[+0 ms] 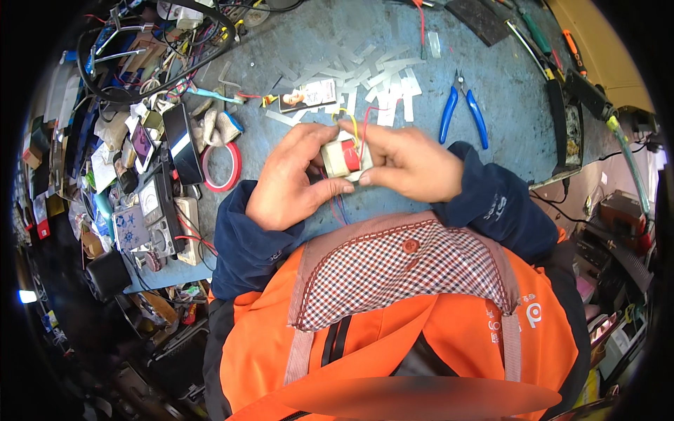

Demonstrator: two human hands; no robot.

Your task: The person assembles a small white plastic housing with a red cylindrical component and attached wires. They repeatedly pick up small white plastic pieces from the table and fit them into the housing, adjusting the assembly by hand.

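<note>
1. Between both hands: pale block (340, 163) with a red-wrapped core, raised just in front of the apron (407, 281); presumably there for close sight and two-sided support.

2. Left hand (284, 179): fingers closed on the block's left side, thumb along the near edge, fingertips mostly hidden behind.

3. Right hand (418, 165): fingers closed on the opposite side, thumb at the near corner, index finger along the far side; probably a counter-hold against twisting.

4. Yellow wire (355, 126) and red wire (364, 126): looped upward from the block, seemingly outside the grip and so unpinched; thin leads (342, 210) trailing below.

5. Loose metal strips (386, 77): flat and overlapping beyond the hands, apparently spread within easy reach. Printed card (323, 93): at their left margin.

6. Blue-handled cutters (478, 119): nose away, splayed handles toward the wearer, on the right hand's side, a convenient orientation.

7. Edges: near rim of the bench (519, 119) largely hidden by apron and sleeves; right rim bordered by a dark elongated case (554, 126); left side crowded with tape roll (237, 168), phone (181, 144) and meter (150, 203).

8. Open room: widest between cutters and case; very narrow between left hand and tape roll.
</note>
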